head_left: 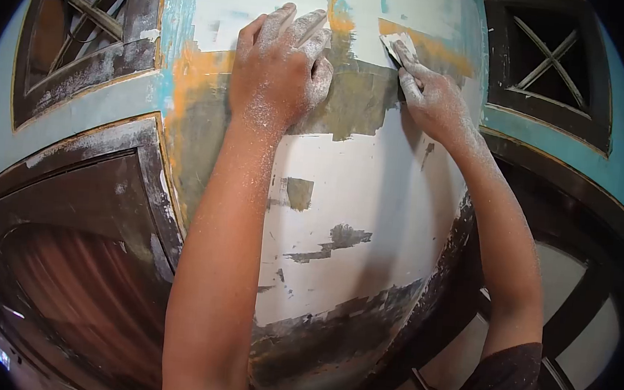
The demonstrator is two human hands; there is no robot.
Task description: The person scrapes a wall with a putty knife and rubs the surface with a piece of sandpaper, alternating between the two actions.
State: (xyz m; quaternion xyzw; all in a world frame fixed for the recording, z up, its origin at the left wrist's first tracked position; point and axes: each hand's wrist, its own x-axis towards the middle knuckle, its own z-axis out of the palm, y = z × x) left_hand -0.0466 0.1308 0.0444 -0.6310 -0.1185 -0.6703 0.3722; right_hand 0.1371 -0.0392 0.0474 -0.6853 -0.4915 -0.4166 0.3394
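Observation:
White dust coats both of my hands. My left hand (pixel 282 68) rests against the upper part of a patchy wall (pixel 334 189), its fingers spread over the white coating and its thumb out to the right. To the right and at nearly the same height, my right hand (pixel 433 94) pinches a small flat piece (pixel 394 50) against the wall. The piece is white with dust and dark along its lower edge; I cannot tell whether it is a scraper or folded sandpaper. Around it the wall shows white, orange, turquoise and grey-brown patches.
Left of the wall section are a dark wooden door (pixel 72 264) with a curtained panel and a vent frame (pixel 91 23) with crossed bars. Another crossed-bar vent (pixel 552 61) is at upper right, above a dark frame with pale panels (pixel 589 349). The wall's right edge is rough.

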